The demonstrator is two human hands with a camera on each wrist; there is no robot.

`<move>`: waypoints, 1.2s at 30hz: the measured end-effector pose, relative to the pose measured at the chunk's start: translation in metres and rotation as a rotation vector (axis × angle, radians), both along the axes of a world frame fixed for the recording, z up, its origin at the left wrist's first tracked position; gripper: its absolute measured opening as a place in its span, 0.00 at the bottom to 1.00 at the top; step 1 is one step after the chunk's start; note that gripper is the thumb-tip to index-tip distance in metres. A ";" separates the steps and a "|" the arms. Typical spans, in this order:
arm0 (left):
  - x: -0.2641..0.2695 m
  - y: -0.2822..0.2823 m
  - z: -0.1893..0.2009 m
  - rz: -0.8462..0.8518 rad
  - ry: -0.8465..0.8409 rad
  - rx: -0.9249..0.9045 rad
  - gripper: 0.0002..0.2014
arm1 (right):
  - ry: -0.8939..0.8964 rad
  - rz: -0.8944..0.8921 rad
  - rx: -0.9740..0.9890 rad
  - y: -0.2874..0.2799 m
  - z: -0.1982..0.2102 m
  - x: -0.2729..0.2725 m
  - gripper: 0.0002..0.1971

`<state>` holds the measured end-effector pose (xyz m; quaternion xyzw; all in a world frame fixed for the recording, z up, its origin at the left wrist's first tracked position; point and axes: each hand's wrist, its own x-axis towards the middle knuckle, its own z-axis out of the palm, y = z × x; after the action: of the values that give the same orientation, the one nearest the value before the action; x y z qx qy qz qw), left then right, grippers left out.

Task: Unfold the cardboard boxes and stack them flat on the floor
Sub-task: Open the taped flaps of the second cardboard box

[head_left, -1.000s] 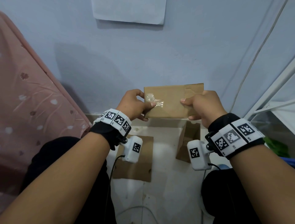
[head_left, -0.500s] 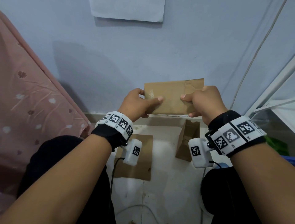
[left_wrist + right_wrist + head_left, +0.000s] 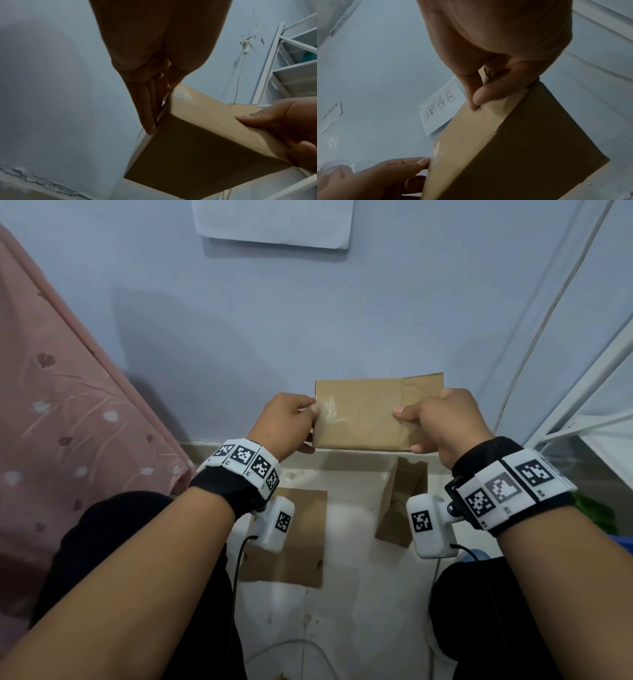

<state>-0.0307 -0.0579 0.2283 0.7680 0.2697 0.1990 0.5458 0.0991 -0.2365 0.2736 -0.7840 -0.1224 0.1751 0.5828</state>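
I hold a small brown cardboard box [image 3: 363, 416] up in front of the wall, still in box shape. My left hand [image 3: 291, 422] grips its left end, thumb by a patch of clear tape [image 3: 327, 409], fingers flat along the end face [image 3: 150, 108]. My right hand [image 3: 442, 422] grips the right end, thumb on the near face [image 3: 476, 98]. The box's dark underside [image 3: 197, 155] shows in both wrist views. A flattened cardboard sheet [image 3: 301, 542] lies on the floor below. A folded-up box [image 3: 400, 501] stands on the floor to its right.
A pink patterned cloth [image 3: 68, 422] hangs at the left. A white metal rack [image 3: 589, 412] stands at the right, with a cable [image 3: 534, 337] running up the wall. A paper label [image 3: 441, 106] is taped to the wall. My knees flank the white floor [image 3: 359, 611].
My left thumb has drawn back from the box's front face to its left edge, uncovering the tape patch. The box sits slightly higher than a second ago.
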 end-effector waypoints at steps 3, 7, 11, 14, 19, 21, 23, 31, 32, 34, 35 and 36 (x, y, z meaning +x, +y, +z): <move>-0.002 -0.006 0.003 0.026 0.000 0.017 0.16 | 0.014 0.012 0.002 0.000 0.000 0.000 0.11; -0.003 -0.006 -0.003 0.070 0.015 0.171 0.20 | 0.022 0.033 0.003 0.003 -0.003 -0.002 0.12; 0.000 -0.002 -0.002 0.061 -0.008 0.213 0.11 | 0.040 0.021 0.012 0.003 -0.003 0.000 0.14; 0.001 0.002 -0.004 0.055 0.016 0.243 0.12 | 0.041 0.020 0.013 0.003 -0.004 0.000 0.15; 0.001 0.003 -0.004 0.100 -0.015 0.224 0.23 | 0.052 0.022 0.012 0.000 -0.003 0.000 0.09; 0.001 0.003 -0.001 0.119 -0.038 0.199 0.26 | 0.061 0.027 0.016 0.000 -0.002 -0.001 0.10; 0.000 0.001 -0.002 0.124 -0.008 0.225 0.26 | 0.061 0.035 0.022 0.000 -0.002 -0.003 0.14; 0.000 -0.003 -0.003 0.165 -0.012 0.391 0.27 | 0.058 0.043 0.026 0.000 -0.002 -0.003 0.15; 0.001 -0.003 -0.003 0.172 -0.017 0.411 0.29 | 0.056 0.043 0.027 0.000 -0.001 -0.003 0.15; 0.001 -0.004 0.000 0.182 -0.020 0.421 0.30 | 0.055 0.043 0.025 -0.001 -0.001 -0.002 0.15; 0.002 -0.004 0.000 0.196 -0.014 0.418 0.29 | 0.056 0.043 0.025 -0.001 -0.001 -0.001 0.15; 0.002 -0.004 -0.001 0.206 -0.025 0.407 0.28 | 0.058 0.041 0.024 -0.001 -0.001 -0.001 0.16</move>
<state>-0.0291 -0.0616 0.2277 0.8280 0.2942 0.3136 0.3598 0.0979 -0.2375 0.2730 -0.7689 -0.1235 0.2081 0.5918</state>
